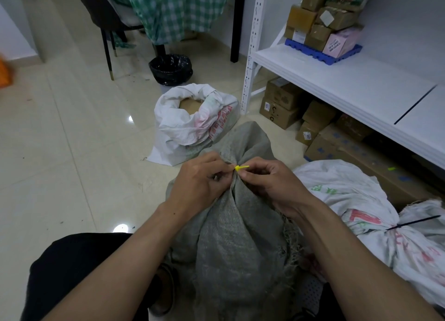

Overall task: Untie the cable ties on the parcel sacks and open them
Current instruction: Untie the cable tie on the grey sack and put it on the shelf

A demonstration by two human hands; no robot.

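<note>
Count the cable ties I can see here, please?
2. A yellow plastic cable tie cinches the grey woven sack between both hands; a black cable tie binds the white sack at right. Others may be hidden.

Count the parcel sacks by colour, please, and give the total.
Grey sack, tied with a yellow cable tie that the left hand and right hand work on: 1
White sacks: 3
Total: 4
</note>
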